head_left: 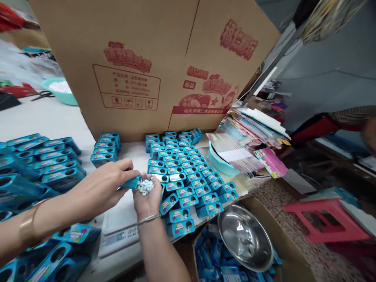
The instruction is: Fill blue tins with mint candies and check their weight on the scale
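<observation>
My left hand pinches a small blue box and tips it over my right hand. The right palm is cupped upward and holds a heap of small white candies. Both hands hover over a white digital scale. Rows of matching blue boxes lie on the table just right of my hands. More blue boxes are piled to the left.
A big cardboard carton stands upright behind the boxes. A steel bowl rests in an open carton of blue boxes at the lower right. A teal basin under printed sheets, a teal bowl of white candies and a pink stool are nearby.
</observation>
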The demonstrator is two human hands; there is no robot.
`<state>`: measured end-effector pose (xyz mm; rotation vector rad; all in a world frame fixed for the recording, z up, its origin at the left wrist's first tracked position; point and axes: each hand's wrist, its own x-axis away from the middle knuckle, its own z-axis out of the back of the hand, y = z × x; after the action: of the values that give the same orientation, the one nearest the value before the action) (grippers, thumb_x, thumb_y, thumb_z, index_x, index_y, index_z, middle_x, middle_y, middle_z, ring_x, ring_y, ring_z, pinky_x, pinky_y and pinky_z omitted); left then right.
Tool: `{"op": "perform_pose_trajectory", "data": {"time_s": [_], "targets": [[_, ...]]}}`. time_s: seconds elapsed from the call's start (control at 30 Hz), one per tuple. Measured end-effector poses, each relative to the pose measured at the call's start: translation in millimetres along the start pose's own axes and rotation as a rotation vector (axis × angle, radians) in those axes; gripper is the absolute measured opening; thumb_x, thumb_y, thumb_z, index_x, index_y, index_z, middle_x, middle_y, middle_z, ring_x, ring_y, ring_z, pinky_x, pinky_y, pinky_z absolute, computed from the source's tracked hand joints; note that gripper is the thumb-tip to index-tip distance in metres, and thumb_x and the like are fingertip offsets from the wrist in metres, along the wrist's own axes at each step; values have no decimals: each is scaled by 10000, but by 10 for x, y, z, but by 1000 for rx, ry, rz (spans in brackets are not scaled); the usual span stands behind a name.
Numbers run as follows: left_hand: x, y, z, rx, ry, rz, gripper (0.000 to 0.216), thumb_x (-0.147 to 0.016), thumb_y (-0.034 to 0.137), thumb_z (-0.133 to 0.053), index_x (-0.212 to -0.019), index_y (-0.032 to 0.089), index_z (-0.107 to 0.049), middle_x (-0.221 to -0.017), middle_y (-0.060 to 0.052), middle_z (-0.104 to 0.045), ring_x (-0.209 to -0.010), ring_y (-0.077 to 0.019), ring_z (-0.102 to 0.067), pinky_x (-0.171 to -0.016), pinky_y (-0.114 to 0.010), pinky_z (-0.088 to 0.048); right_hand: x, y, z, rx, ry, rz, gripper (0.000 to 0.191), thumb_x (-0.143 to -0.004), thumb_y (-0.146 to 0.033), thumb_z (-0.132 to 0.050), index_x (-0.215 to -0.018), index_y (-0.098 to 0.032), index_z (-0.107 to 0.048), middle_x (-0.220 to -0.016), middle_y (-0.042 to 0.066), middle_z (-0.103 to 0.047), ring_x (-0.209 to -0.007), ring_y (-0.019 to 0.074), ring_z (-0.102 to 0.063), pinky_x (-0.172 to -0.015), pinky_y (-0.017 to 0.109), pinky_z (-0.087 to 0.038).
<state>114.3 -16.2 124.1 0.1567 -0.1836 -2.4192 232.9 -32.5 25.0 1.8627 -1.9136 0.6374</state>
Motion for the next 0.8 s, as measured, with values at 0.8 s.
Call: {"op": "perform_pose_trajectory", "data": {"time_s": [0.8], "targets": [[438, -300, -484, 141, 68, 315, 324, -759, 327, -584, -1072, 250, -610, -1026, -35, -713, -989, -276, -643, -1106, -527, -293, 210, -417, -52, -11, -7, 22, 202, -863, -222, -479, -686, -194, -573, -695, -7, -705, -734, 115, -695, -857, 355, -573]]}}
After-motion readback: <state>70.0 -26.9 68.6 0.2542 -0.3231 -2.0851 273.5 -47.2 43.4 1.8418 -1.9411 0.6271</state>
